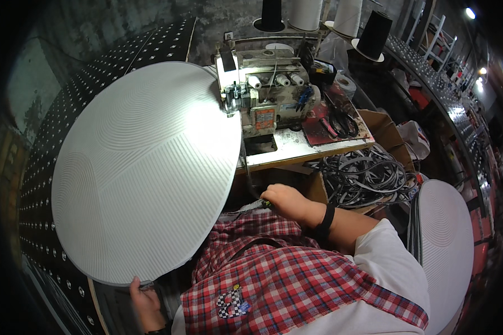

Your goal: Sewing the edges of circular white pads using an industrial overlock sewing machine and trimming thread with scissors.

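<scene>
A large round pale-grey mat (145, 178) with ribbed, curved lines lies tilted on the left, its right edge at the needle area of an overlock sewing machine (274, 89). My left hand (145, 304) grips the mat's lower edge, thumb up; its other fingers are partly hidden. By my lap, to the right of the mat, my right hand (285, 201) is closed. A small yellow-green bit shows at its fingertips, too little to name. A dark narrow strip (248, 173) hangs from the machine table down toward that hand.
Pink-handled scissors (328, 128) lie on a red pad on the machine table (285, 152). Below sits a cardboard box (387, 131) beside tangled grey-black strips (366, 176). A stack of similar mats (444, 245) stands at right. Thread cones (371, 36) rise behind; a studded black surface (44, 184) runs left.
</scene>
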`<state>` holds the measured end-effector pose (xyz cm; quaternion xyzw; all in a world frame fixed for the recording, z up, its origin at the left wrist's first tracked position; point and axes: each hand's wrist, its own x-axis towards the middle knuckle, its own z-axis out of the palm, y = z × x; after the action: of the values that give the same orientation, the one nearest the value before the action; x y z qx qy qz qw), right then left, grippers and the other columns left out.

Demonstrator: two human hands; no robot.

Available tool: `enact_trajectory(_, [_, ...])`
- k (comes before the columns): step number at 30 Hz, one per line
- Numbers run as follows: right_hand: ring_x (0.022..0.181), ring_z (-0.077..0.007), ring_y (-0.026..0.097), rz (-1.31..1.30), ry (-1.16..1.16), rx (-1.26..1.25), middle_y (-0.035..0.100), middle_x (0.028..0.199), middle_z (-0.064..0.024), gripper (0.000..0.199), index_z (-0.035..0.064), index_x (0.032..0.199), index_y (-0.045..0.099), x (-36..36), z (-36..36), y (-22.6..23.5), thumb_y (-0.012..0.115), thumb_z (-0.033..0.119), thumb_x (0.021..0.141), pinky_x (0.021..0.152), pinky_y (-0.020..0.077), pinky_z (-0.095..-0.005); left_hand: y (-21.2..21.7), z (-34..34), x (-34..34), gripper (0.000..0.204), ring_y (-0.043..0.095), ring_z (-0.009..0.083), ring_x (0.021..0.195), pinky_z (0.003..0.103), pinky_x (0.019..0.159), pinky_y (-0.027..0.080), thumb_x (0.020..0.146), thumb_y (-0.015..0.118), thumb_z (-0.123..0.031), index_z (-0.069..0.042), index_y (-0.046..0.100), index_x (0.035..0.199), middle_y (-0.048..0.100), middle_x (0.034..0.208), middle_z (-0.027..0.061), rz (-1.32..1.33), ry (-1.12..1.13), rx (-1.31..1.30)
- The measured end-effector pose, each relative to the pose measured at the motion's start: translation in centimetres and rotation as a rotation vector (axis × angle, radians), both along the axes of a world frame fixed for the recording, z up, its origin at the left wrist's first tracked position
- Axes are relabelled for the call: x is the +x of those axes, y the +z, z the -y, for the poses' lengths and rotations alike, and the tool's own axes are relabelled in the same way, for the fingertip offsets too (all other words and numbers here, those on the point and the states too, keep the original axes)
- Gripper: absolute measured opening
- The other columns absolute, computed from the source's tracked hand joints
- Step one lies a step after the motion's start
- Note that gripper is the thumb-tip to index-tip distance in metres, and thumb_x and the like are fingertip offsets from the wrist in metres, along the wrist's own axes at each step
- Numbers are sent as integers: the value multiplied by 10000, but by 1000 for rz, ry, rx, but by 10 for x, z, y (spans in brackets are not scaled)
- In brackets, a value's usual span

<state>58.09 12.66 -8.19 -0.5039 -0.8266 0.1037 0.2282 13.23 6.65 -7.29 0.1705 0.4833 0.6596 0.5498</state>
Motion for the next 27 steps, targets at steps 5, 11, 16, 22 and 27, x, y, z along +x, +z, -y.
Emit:
enact_trajectory(5, [809,-255,480,173,37,172,490,868,-94,118,56,772,500,10,-28,15,488,72,656,730,405,-357,7,-6,-4,451,467,231,986,340,830,376,749,525,-240,23,414,1099,480,1085,113,-67,-158,9])
enact_trajectory(11, [1017,-241,445,441,166,570,515,989,-83,146,54,785,542,-7,-75,22,470,143,694,956,277,-405,38,-41,-37,572,391,245,1079,347,918,291,753,514,-312,25,349,1184,405,1189,111,-84,191,3])
enact_trajectory(16, [880,-239,508,370,95,549,535,815,-83,127,57,775,527,-10,-93,6,468,142,701,951,293,-391,25,-42,-27,553,390,237,1072,341,929,284,736,539,-242,26,349,1182,407,1173,108,-125,73,-15])
enact_trajectory(22, [663,-257,537,208,289,121,502,685,-82,75,66,741,467,-17,-58,24,506,103,689,580,438,-365,9,-32,-3,500,423,244,1041,352,907,323,745,517,-202,58,362,1142,427,1141,130,-84,-44,-9])
enact_trajectory(27, [702,-279,558,118,244,-67,546,739,-98,212,74,878,482,-31,-33,26,560,130,690,599,455,-367,4,-32,24,441,474,240,989,357,859,376,763,497,-192,71,398,1103,468,1091,135,-95,-148,61])
